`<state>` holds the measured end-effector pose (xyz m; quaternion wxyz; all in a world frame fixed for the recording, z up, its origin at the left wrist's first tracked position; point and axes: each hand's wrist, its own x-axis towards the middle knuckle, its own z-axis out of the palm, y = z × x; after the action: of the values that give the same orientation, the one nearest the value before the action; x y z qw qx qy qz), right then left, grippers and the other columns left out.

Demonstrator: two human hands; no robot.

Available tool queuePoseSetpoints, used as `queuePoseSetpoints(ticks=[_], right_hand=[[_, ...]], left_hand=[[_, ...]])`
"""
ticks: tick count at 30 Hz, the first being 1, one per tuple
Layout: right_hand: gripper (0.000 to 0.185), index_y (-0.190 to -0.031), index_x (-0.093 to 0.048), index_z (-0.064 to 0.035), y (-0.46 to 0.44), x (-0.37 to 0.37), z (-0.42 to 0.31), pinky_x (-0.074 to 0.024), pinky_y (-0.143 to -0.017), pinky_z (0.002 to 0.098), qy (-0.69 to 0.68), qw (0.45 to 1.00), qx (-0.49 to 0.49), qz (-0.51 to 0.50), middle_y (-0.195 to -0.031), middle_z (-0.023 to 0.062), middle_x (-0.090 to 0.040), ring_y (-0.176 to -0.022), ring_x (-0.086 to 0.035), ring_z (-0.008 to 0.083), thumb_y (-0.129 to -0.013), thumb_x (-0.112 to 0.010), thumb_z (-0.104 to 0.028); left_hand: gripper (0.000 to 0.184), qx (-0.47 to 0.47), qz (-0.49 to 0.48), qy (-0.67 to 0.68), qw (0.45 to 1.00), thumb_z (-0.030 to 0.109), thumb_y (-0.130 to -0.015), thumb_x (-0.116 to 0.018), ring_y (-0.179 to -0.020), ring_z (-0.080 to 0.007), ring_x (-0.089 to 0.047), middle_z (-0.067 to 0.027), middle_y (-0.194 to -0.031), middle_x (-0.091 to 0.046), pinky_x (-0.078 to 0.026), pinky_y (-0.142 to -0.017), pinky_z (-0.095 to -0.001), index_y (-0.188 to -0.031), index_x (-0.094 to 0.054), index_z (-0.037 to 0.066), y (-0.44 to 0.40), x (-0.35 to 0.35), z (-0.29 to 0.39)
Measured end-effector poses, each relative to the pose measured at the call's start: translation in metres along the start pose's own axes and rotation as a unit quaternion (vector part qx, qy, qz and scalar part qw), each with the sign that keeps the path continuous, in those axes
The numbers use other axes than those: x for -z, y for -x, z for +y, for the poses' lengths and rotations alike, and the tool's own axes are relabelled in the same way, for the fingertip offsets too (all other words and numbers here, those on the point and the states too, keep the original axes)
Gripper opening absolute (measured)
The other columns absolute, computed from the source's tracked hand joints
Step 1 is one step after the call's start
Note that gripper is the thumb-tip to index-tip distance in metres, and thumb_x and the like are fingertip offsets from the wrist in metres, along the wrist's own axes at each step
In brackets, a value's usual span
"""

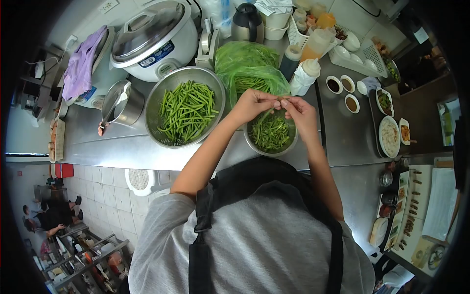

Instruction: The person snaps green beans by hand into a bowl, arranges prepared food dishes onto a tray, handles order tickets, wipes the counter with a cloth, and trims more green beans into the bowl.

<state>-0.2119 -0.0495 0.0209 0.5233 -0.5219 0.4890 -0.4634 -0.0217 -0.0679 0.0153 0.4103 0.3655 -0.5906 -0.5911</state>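
Note:
My left hand and my right hand meet fingertip to fingertip above a small metal bowl. Both are closed in a pinch on a thin green bean, mostly covered by the fingers. Short green bean pieces fill the bowl below. Just beyond my hands lies a green plastic bag with more long beans showing through it. To the left, a metal colander holds a heap of whole green beans.
A rice cooker, a metal pot and a thermos stand at the back and left. Squeeze bottles are right of the bag. Sauce dishes and a tray with a rice plate sit further right. A person sits far left.

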Motion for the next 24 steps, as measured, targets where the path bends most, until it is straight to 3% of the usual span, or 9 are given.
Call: queuePoseSetpoints(ticks=[2, 5, 8, 12, 15, 16, 19, 23, 24], right_hand=[[0.024, -0.104, -0.067, -0.0003, 0.005, 0.007, -0.004, -0.0482, -0.062, 0.0201, -0.032, 0.999, -0.021, 0.001, -0.082, 0.0018, -0.067, -0.067, -0.057, 0.0053, -0.087, -0.068, -0.018], [0.025, -0.101, -0.067, 0.0010, 0.015, 0.017, -0.013, -0.0480, -0.065, 0.0198, -0.074, 0.996, -0.053, 0.018, -0.082, 0.0024, -0.066, -0.068, -0.057, 0.0061, -0.087, -0.068, -0.020], [0.021, -0.101, -0.066, -0.0004, 0.024, 0.031, -0.022, -0.0482, -0.067, 0.0218, -0.100, 0.992, -0.079, -0.003, -0.082, 0.0015, -0.063, -0.069, -0.056, 0.0071, -0.089, -0.066, -0.018], [0.020, -0.098, -0.067, 0.0001, 0.031, 0.034, -0.020, -0.0477, -0.066, 0.0212, -0.063, 0.996, -0.064, -0.007, -0.081, 0.0020, -0.065, -0.070, -0.057, 0.0068, -0.087, -0.067, -0.017], [0.018, -0.096, -0.068, 0.0004, 0.039, 0.032, -0.010, -0.0462, -0.063, 0.0201, -0.025, 0.998, -0.046, -0.021, -0.077, 0.0014, -0.066, -0.067, -0.057, 0.0063, -0.085, -0.069, -0.014], [0.018, -0.096, -0.068, 0.0006, 0.045, 0.034, -0.007, -0.0458, -0.062, 0.0202, 0.014, 0.998, -0.045, -0.039, -0.075, 0.0011, -0.066, -0.066, -0.057, 0.0061, -0.085, -0.070, -0.014], [0.016, -0.088, -0.067, 0.0016, 0.058, 0.030, -0.006, -0.0443, -0.059, 0.0204, 0.106, 0.988, -0.044, -0.104, -0.071, 0.0007, -0.065, -0.063, -0.057, 0.0056, -0.085, -0.069, -0.015], [0.018, -0.082, -0.060, 0.0004, 0.060, 0.021, -0.013, -0.0437, -0.057, 0.0212, 0.152, 0.975, -0.040, -0.155, -0.067, -0.0013, -0.060, -0.061, -0.054, 0.0050, -0.089, -0.065, -0.016], [0.019, -0.081, -0.059, -0.0003, 0.059, 0.018, -0.013, -0.0435, -0.057, 0.0214, 0.148, 0.976, -0.028, -0.156, -0.066, -0.0017, -0.058, -0.060, -0.053, 0.0048, -0.090, -0.063, -0.016]], left_hand=[[0.028, 0.039, -0.032, 0.061, 0.997, 0.015, -0.091, -0.061, -0.077, -0.0134, -0.066, -0.0090, -0.089, -0.071, -0.053, -0.074, -0.0239, -0.113, -0.064, -0.003, 0.002, -0.005, 0.003], [0.038, 0.124, -0.040, 0.116, 0.985, 0.024, -0.097, -0.053, -0.072, -0.0140, -0.067, -0.0109, -0.089, -0.071, -0.054, -0.069, -0.0237, -0.122, -0.057, -0.004, 0.005, -0.010, 0.012], [0.049, 0.246, -0.095, 0.060, 0.963, 0.034, -0.098, -0.048, -0.066, -0.0156, -0.067, -0.0129, -0.087, -0.071, -0.055, -0.061, -0.0239, -0.127, -0.051, -0.006, 0.006, -0.007, 0.004], [0.054, 0.319, -0.104, 0.034, 0.941, 0.039, -0.096, -0.051, -0.062, -0.0149, -0.066, -0.0152, -0.085, -0.070, -0.053, -0.056, -0.0230, -0.127, -0.051, -0.006, 0.017, -0.020, 0.008], [0.042, 0.169, -0.056, 0.034, 0.983, 0.032, -0.093, -0.058, -0.062, -0.0160, -0.065, -0.0133, -0.081, -0.070, -0.051, -0.055, -0.0220, -0.115, -0.059, -0.004, 0.030, -0.032, 0.010], [0.031, 0.142, -0.042, -0.006, 0.989, 0.023, -0.087, -0.066, -0.062, -0.0172, -0.063, -0.0120, -0.079, -0.069, -0.050, -0.057, -0.0258, -0.109, -0.066, 0.000, 0.036, -0.032, 0.013], [0.021, -0.005, 0.017, -0.225, 0.974, 0.013, -0.082, -0.070, -0.065, -0.0178, -0.062, -0.0116, -0.080, -0.068, -0.050, -0.063, -0.0290, -0.101, -0.071, 0.003, 0.051, -0.035, 0.022], [0.023, -0.031, 0.022, -0.345, 0.938, 0.012, -0.081, -0.070, -0.072, -0.0231, -0.066, -0.0150, -0.083, -0.069, -0.050, -0.068, -0.0292, -0.102, -0.071, 0.004, 0.058, -0.034, 0.037], [0.024, -0.025, 0.046, -0.318, 0.947, 0.012, -0.081, -0.070, -0.072, -0.0228, -0.067, -0.0152, -0.084, -0.069, -0.050, -0.068, -0.0293, -0.103, -0.070, 0.004, 0.059, -0.034, 0.036]])
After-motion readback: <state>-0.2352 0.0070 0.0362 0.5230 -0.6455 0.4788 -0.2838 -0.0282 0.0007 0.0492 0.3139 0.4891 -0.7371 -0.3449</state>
